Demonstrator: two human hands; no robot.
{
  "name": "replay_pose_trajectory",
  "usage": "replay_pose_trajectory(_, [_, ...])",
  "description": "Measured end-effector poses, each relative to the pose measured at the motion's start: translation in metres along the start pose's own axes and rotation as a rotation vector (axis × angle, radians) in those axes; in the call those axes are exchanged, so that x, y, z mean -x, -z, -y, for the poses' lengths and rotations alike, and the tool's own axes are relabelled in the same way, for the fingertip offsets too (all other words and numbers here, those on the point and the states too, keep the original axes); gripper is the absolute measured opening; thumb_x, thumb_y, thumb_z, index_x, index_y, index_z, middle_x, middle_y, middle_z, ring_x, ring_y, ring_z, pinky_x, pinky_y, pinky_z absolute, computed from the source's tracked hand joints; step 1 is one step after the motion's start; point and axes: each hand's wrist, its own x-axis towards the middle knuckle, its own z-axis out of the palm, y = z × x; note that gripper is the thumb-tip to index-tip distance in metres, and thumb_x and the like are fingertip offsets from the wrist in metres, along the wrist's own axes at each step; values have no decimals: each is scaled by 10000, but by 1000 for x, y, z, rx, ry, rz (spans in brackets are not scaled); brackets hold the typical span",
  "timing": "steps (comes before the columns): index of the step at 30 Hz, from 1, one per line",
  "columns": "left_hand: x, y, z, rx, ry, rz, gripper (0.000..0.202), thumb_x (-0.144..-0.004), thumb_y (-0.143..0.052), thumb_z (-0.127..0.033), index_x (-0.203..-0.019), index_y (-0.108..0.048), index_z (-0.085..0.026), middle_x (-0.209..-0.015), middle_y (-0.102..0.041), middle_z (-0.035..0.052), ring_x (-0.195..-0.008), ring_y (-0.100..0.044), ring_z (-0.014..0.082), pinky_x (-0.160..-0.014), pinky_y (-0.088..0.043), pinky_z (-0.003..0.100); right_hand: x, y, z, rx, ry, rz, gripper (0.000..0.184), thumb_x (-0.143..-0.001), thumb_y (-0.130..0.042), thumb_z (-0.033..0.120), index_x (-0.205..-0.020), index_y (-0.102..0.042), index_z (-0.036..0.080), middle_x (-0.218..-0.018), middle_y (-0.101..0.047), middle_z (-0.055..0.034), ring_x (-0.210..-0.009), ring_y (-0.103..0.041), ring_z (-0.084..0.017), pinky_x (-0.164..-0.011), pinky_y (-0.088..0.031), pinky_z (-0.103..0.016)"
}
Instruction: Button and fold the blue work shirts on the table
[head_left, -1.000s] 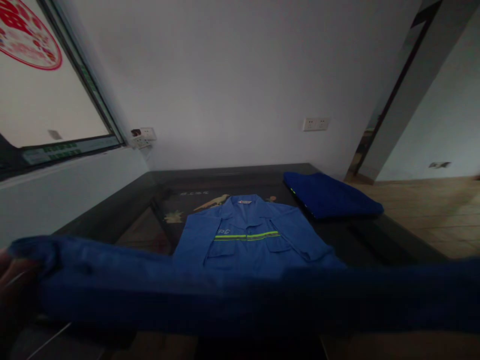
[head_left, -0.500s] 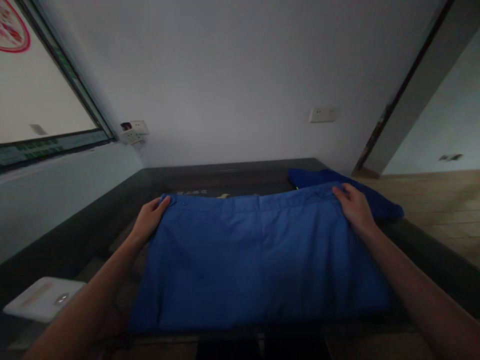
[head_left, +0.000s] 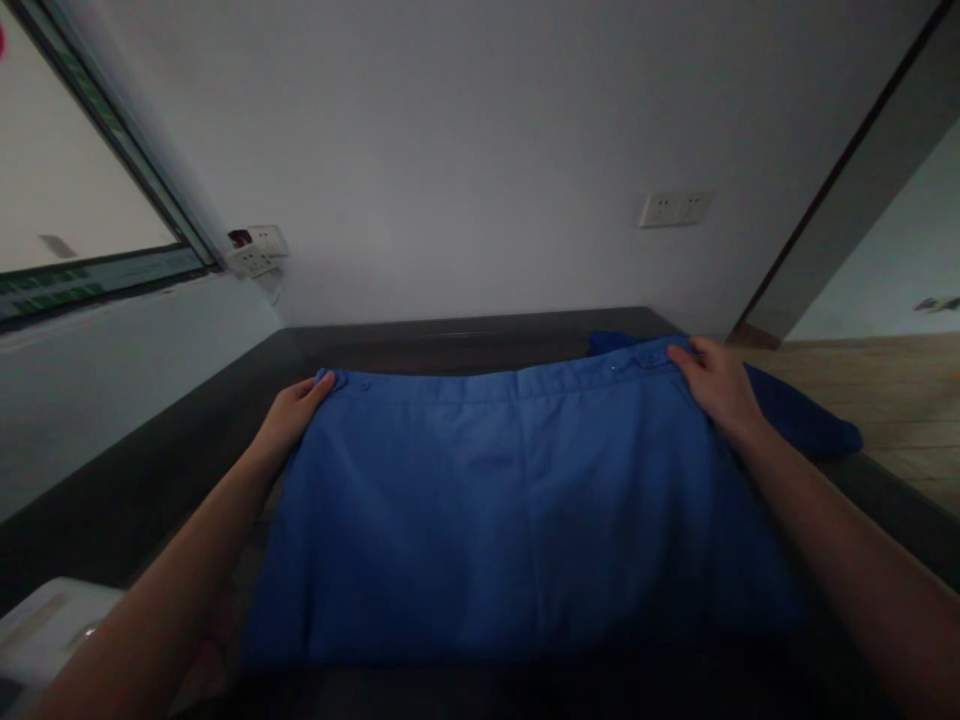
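A blue garment (head_left: 450,500) hangs stretched wide between my hands, its banded edge uppermost. Buttons show near both ends of the band, and a seam runs down the middle. Whether it is a jacket or another piece of clothing I cannot tell. My left hand (head_left: 295,412) pinches the band's left corner, thumb on the near side. At the right corner my right hand (head_left: 716,385) grips in the same way, a little higher. Behind the garment on the right lies a darker blue cloth (head_left: 806,415), partly covered by it and my right hand.
A dark table (head_left: 450,335) with a raised rim stands against the wall. On its left side sits a white object (head_left: 56,620), partly behind my left forearm. Wall sockets (head_left: 675,209) are at the right, with more sockets (head_left: 255,250) in the left corner, beside a window (head_left: 90,130).
Both hands keep their hold, and the garment's band sits slightly higher in view, covering more of the table and the dark blue cloth. The camera view has shifted a little.
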Motion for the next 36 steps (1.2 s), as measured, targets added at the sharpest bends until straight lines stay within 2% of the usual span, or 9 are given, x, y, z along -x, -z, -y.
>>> replay_pose_trajectory(3, [-27,-29,23,-271,-43,35,525,-810,-439,-579,-923,-689,-132,-827,-720,78,-795,-667,238,-657,-505,273,-8,-42,-3,222,-38,111,327,-911,-395,435,-866,-589,176,-803,-643,-73,-758,-600,-224,-665,-420,-302])
replay_pose_trajectory(6, [-40,-61,50,-477,-26,89,479,-858,-391,-495,-919,-693,-128,-852,-722,103,-854,-665,255,-697,-495,288,4,-82,-5,423,-119,330,352,-952,-338,417,-1052,-578,180,-929,-669,-132,-835,-636,-262,-683,-437,-327])
replay_pose_trajectory(10, [-39,-85,69,-566,-26,83,426,-857,-423,-455,-925,-691,-130,-920,-712,149,-911,-652,293,-757,-481,331,25,-109,-13,536,-137,509,377,-972,-282,401,-1179,-518,192,-1010,-665,-165,-897,-652,-281,-722,-454,-355])
replay_pose_trajectory(13, [-39,-85,71,-587,-40,65,451,-879,-383,-463,-968,-673,-129,-981,-695,162,-932,-644,295,-780,-473,342,29,-113,-22,547,-165,503,414,-979,-234,395,-1209,-490,166,-1012,-661,-187,-923,-651,-302,-736,-460,-377])
replay_pose_trajectory(20, [-50,-74,65,-585,-51,33,499,-903,-313,-494,-943,-653,-131,-911,-698,139,-856,-652,264,-715,-468,306,13,-113,-22,544,-165,471,443,-984,-185,403,-1194,-481,150,-1005,-655,-189,-922,-650,-314,-715,-467,-381])
replay_pose_trajectory(26, [-51,-85,70,-640,-18,18,506,-889,-318,-534,-952,-641,-151,-961,-685,169,-897,-645,301,-728,-474,353,12,-121,-19,567,-156,478,439,-983,-195,392,-1194,-486,142,-1025,-659,-189,-917,-653,-314,-714,-477,-387])
replay_pose_trajectory(29, [-44,-92,74,-733,-53,15,526,-877,-316,-574,-955,-626,-158,-1016,-663,184,-949,-624,328,-751,-477,395,17,-125,-20,580,-130,472,409,-982,-225,365,-1182,-502,140,-1025,-665,-178,-917,-652,-314,-742,-482,-409])
replay_pose_trajectory(33, [-36,-94,74,-799,-141,-17,527,-903,-271,-543,-1050,-582,-145,-1092,-626,171,-1004,-596,301,-789,-477,381,23,-125,-17,595,-83,433,381,-979,-246,302,-1223,-483,129,-1149,-608,-197,-996,-614,-312,-796,-475,-430])
replay_pose_trajectory(36, [-36,-88,65,-811,-184,-107,531,-908,-283,-518,-1160,-540,-127,-1132,-600,182,-1048,-569,311,-831,-462,399,24,-122,-11,602,9,348,384,-967,-272,262,-1279,-450,124,-1270,-520,-214,-1124,-522,-328,-817,-470,-426])
